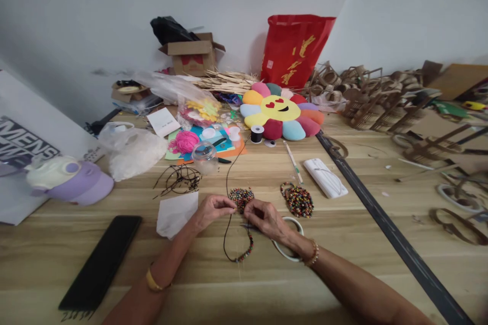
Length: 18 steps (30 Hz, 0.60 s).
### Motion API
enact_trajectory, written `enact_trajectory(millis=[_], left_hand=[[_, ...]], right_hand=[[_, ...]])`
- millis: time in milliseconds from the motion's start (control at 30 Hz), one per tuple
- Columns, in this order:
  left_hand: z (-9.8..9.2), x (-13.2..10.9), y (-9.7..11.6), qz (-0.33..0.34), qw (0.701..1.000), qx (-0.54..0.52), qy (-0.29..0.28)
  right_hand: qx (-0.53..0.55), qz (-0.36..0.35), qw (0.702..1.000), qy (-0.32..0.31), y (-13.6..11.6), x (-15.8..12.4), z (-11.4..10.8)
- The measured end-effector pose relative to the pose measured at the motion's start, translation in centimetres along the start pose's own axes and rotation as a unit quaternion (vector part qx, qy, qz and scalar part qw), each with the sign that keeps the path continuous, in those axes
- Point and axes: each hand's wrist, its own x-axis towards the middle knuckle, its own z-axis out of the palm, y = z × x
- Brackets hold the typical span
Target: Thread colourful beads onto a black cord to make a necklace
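Left hand (pixel 218 209) and right hand (pixel 263 217) apart over counter (pixel 206 292), black cord (pixel 224 241) hanging between in slack loop; strung beads (pixel 248 252) lie at low side, likely kept there by slack. Right hand pinches cord; left fingertips nearly meet beside it, grip cannot be told. Loose beads (pixel 240 195) heaped just beyond, presumably for short reach. Cord end hidden by right fingers; white ring (pixel 285 255) partly covered by right wrist.
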Motion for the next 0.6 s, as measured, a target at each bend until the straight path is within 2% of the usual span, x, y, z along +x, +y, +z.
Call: enact_trajectory(millis=[600], left_hand=[[0.12, 0.00, -0.04, -0.013, 1.000, 0.016, -0.020]], right_hand=[[-0.030, -0.009, 0.999, -0.011, -0.41, 0.01, -0.05]])
